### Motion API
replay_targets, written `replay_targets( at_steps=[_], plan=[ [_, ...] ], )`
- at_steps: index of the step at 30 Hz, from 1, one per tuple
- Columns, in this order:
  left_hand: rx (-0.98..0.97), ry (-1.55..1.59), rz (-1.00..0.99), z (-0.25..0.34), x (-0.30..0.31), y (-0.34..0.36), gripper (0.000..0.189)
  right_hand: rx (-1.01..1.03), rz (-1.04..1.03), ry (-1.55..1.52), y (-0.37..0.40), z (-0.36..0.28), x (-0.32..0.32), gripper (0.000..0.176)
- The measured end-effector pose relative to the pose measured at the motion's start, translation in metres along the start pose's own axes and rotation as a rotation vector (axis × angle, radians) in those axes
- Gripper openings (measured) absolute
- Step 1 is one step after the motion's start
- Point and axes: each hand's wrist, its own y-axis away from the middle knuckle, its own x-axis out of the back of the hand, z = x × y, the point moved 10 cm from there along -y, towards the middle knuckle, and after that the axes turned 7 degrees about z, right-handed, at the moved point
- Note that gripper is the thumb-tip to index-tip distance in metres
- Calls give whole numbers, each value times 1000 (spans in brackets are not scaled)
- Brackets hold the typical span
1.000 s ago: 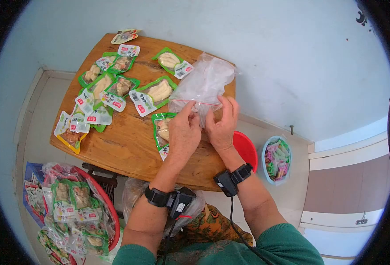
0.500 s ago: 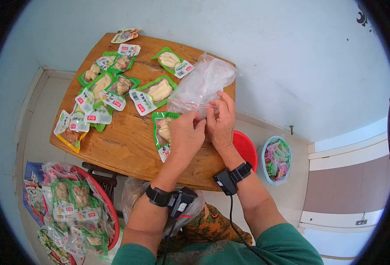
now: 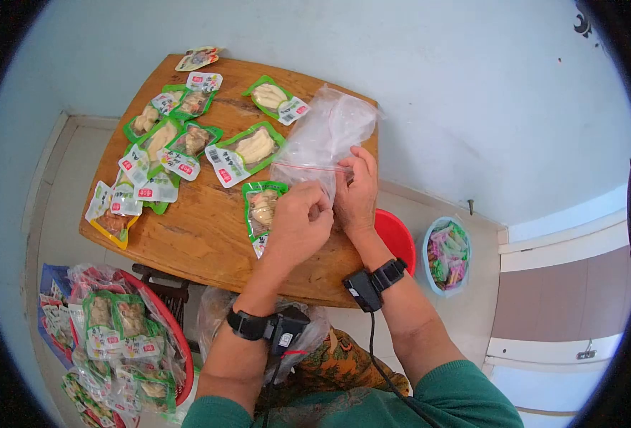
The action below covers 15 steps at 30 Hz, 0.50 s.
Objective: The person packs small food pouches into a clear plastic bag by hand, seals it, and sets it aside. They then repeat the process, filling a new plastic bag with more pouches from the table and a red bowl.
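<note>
A clear plastic bag (image 3: 333, 128) with a red line near its mouth lies at the right side of the wooden table (image 3: 187, 242). At the bag's near edge my left hand (image 3: 301, 222) has its fingers curled and pressed together on the plastic. My right hand (image 3: 357, 189) pinches the same edge further right, by the end of the red line. Just left of my left hand lies a green-edged food packet (image 3: 262, 207), partly covered by it. Another packet (image 3: 253, 148) and one more (image 3: 276, 98) lie beside the bag.
Several packets (image 3: 160, 143) overlap on the table's left side. Below left, a red basket (image 3: 180, 342) holds bagged packets beside a blue container (image 3: 55, 274). A red bowl (image 3: 394, 239) and a light blue basket (image 3: 424, 260) of small packets stand on the right. Walls border the table.
My left hand has moved slightly down and turned, drawing the bag's near edge toward me. My right hand stays nearly in place on the bag.
</note>
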Motion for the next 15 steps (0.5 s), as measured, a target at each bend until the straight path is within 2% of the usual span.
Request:
replay_targets(
  at_steps=[3, 5, 7, 11, 13, 14, 15],
  plan=[
    [106, 139, -115, -2, 2, 2, 7, -77, 2, -58, 1, 12, -3, 17],
    [163, 182, -182, -6, 8, 3, 6, -2, 45, -29, 1, 9, -1, 18],
    [478, 528, -277, -24, 4, 12, 7, -9, 39, -22, 1, 8, 0, 18],
    [459, 616, -264, -20, 23, 10, 8, -13, 26, 8, 0, 11, -2, 18],
    [449, 984, -254, -13, 28, 10, 4, 7, 32, 21, 1, 15, -5, 18],
    [449, 984, -255, -14, 31, 8, 4, 28, 38, 33, 2, 16, -6, 18],
    [256, 1234, -317, 9, 40, 1, 8, 28, 38, 34, 3, 17, -6, 18]
  ],
)
